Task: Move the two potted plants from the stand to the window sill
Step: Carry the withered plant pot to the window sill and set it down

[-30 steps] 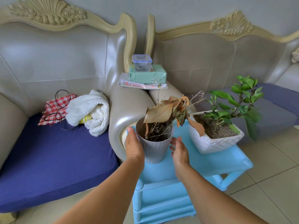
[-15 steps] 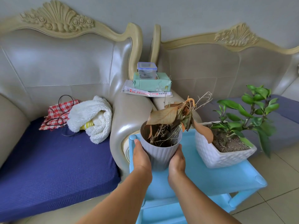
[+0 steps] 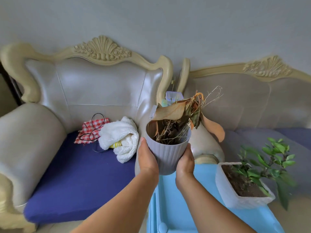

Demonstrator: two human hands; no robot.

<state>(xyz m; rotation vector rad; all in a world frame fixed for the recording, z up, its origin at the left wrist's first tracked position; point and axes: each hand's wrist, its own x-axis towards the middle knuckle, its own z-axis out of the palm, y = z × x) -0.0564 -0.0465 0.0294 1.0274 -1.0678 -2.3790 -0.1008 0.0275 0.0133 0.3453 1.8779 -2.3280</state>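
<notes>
A grey ribbed pot [image 3: 168,154] with a dried brown plant [image 3: 181,115] hangs in the air above the left end of the light blue stand [image 3: 186,199]. My left hand [image 3: 148,158] grips its left side and my right hand [image 3: 186,159] grips its right side. A white square pot [image 3: 235,197] with a green leafy plant [image 3: 269,162] stands on the right part of the stand. No window sill is in view.
An armchair with a dark blue cushion [image 3: 80,175] is at the left, with a rolled white towel [image 3: 121,138] and a red checked cloth [image 3: 90,130] on it. A second sofa [image 3: 252,105] runs behind the stand at the right. Boxes sit partly hidden behind the dried plant.
Both hands closed around the grey pot and lifted it off the stand. The view tilted up and shifted left.
</notes>
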